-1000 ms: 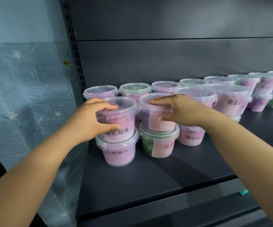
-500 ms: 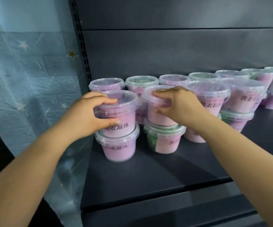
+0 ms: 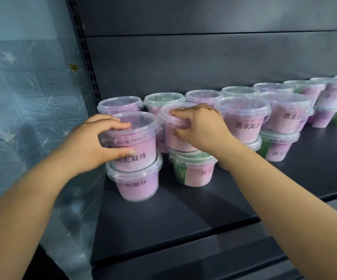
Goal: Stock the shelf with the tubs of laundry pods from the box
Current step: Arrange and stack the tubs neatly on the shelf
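Clear tubs of laundry pods with pink labels stand two high on the dark shelf. My left hand grips a purple tub from its left side, fingers over the lid and thumb on the label; it sits on another purple tub. My right hand grips the neighbouring pink tub by its rim, stacked on a green tub. The box is out of view.
More stacked tubs run along the back of the shelf to the right. A slotted upright and a blue starred wall close the left side. Bare shelf lies in front of the tubs.
Both hands keep their hold on the two top tubs, which stay on their stacks. The camera has shifted slightly, so the view has slid a little.
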The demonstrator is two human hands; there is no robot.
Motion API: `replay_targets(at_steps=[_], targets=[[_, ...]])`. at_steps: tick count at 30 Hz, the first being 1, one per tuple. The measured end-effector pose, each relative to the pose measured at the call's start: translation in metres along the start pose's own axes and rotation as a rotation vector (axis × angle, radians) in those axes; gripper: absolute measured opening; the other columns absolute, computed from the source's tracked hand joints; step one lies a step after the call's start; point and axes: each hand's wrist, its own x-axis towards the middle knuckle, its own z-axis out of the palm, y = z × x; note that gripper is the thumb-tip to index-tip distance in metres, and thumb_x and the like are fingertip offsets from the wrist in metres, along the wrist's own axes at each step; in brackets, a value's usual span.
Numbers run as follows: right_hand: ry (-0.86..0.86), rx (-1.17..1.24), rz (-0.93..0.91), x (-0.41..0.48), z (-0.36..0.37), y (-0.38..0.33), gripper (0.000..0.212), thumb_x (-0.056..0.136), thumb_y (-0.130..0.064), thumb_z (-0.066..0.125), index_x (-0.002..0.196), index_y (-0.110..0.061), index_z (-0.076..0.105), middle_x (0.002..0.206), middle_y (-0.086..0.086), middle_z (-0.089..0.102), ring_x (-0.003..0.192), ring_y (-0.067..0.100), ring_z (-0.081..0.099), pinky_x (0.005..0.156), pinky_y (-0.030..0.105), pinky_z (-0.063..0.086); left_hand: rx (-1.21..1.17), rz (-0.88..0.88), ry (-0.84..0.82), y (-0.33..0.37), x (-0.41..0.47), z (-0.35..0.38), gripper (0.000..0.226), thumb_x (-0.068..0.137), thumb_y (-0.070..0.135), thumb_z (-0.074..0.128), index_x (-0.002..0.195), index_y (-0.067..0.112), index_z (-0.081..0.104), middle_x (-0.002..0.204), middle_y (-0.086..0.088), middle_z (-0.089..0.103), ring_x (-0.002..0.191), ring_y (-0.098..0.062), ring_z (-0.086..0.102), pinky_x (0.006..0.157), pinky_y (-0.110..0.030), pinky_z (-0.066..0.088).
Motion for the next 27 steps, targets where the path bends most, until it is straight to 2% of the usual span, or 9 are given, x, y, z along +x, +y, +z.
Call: replay_targets(at_steps=[4,7,11,17,21,24,27], targets=[[-0.018,-0.051,-0.007,-0.002,-0.003,0.010,0.048,0.085,-0.034,0.059,0.133,-0.033,0.048,0.136,-0.009,0.052,0.134,0.019,0.034,0.112,0.036,0.022,-0.005,0.001,-0.001,-0.001,-0.001,-0.001,0.052,0.043,0.046,0.069,0.093,0.048,0.053,0.101,0.034,0.041,0.103,0.004,0.041,0.079,0.014,0.017],[-0.002,-0.054,-0.032,-0.010,-0.006,0.011,0.048,0.085,-0.036,0.059,0.132,-0.033,0.049,0.132,-0.007,0.056,0.132,0.018,0.036,0.112,0.036,0.023,-0.016,0.009,-0.005,-0.003,-0.002,0.001,0.053,0.042,0.049,0.067,0.093,0.049,0.053,0.103,0.034,0.042,0.104,0.004,0.041,0.081,0.013,0.018],[-0.001,-0.097,-0.018,-0.012,-0.003,-0.001,0.050,0.084,-0.040,0.058,0.133,-0.037,0.046,0.132,-0.006,0.055,0.132,0.018,0.032,0.109,0.034,0.019,-0.005,0.005,0.003,-0.005,-0.001,0.001,0.057,0.043,0.048,0.067,0.099,0.043,0.055,0.110,0.021,0.047,0.107,0.003,0.041,0.081,0.012,0.018],[0.066,-0.102,-0.019,-0.015,0.004,-0.008,0.044,0.085,-0.042,0.057,0.128,-0.035,0.052,0.130,-0.004,0.057,0.129,0.020,0.035,0.104,0.033,0.021,-0.012,0.015,0.004,-0.007,-0.001,0.001,0.051,0.042,0.051,0.066,0.089,0.054,0.048,0.104,0.032,0.043,0.106,0.003,0.042,0.085,0.011,0.018],[0.091,-0.117,-0.018,-0.013,0.004,-0.002,0.041,0.086,-0.040,0.056,0.127,-0.035,0.053,0.127,-0.005,0.059,0.128,0.021,0.036,0.104,0.033,0.021,-0.026,0.030,0.008,-0.003,0.003,0.005,0.051,0.041,0.052,0.066,0.089,0.053,0.049,0.108,0.019,0.050,0.107,0.000,0.045,0.088,0.005,0.023],[0.099,-0.114,0.017,-0.012,0.000,0.011,0.044,0.085,-0.038,0.058,0.128,-0.037,0.052,0.125,-0.005,0.061,0.128,0.020,0.037,0.105,0.032,0.020,-0.063,0.039,-0.002,0.005,0.010,0.016,0.050,0.041,0.051,0.068,0.088,0.053,0.049,0.104,0.028,0.046,0.106,0.001,0.045,0.087,0.008,0.023],[0.115,-0.125,0.047,-0.012,-0.005,0.028,0.041,0.084,-0.036,0.060,0.125,-0.035,0.056,0.123,-0.002,0.062,0.126,0.023,0.040,0.105,0.034,0.022,-0.068,0.061,-0.003,0.013,0.021,0.032,0.051,0.050,0.041,0.078,0.091,0.050,0.050,0.102,0.028,0.044,0.107,0.003,0.043,0.092,0.000,0.024]])
